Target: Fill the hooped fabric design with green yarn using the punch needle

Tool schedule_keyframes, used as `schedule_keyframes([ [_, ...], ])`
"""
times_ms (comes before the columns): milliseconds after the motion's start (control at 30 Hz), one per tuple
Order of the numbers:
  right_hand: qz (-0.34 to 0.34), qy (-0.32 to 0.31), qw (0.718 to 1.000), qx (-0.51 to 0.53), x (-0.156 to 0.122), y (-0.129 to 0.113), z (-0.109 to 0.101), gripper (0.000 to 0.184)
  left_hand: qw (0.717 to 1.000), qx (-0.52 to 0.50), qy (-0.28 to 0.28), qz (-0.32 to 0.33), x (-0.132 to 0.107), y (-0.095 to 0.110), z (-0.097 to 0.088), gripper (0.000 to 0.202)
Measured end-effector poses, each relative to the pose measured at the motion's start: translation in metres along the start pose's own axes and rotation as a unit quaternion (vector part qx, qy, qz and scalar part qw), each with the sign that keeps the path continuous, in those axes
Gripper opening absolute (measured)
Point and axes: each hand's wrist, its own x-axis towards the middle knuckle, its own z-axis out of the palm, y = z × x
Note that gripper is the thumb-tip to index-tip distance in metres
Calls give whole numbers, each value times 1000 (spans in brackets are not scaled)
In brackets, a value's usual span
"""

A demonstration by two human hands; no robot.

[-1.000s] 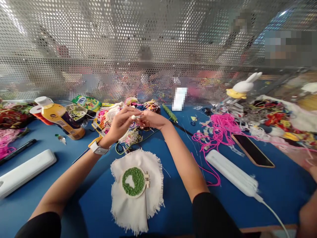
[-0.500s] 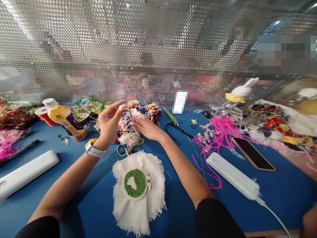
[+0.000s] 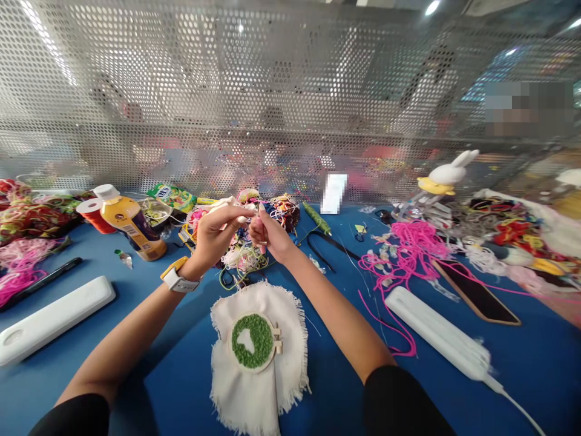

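Note:
My left hand (image 3: 222, 227), with a white watch (image 3: 180, 280) at the wrist, is raised over a heap of mixed yarn (image 3: 245, 255). Its thumb and fingers are pinched, with their tips beside the thumb of my right hand (image 3: 271, 235). The right fingers are curled closed. Whatever lies between the fingertips is too small to make out. Nearer me on the blue table lies a frayed white cloth (image 3: 254, 399). A small round embroidery hoop (image 3: 230, 345) clamps it, with green loops (image 3: 261, 342) around a bare white patch (image 3: 246, 340).
On the left stand a juice bottle (image 3: 129, 224) and a red thread spool (image 3: 94, 217); a white bar-shaped device (image 3: 59, 318) lies nearer. Rightward are pink cord (image 3: 417, 242), a phone (image 3: 479, 293) and a corded white device (image 3: 438, 330). A perforated metal screen (image 3: 272, 91) closes the back.
My hands have come together at the fingertips; they were apart before, with a bit of white at the left fingers. The whole view has shifted slightly.

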Motion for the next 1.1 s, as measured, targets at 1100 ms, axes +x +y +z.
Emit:
schedule_keyframes([
  [1100,-86,156,983,54,-2,1,18,56,836,461,-188,232,3,-7,-26,54],
])
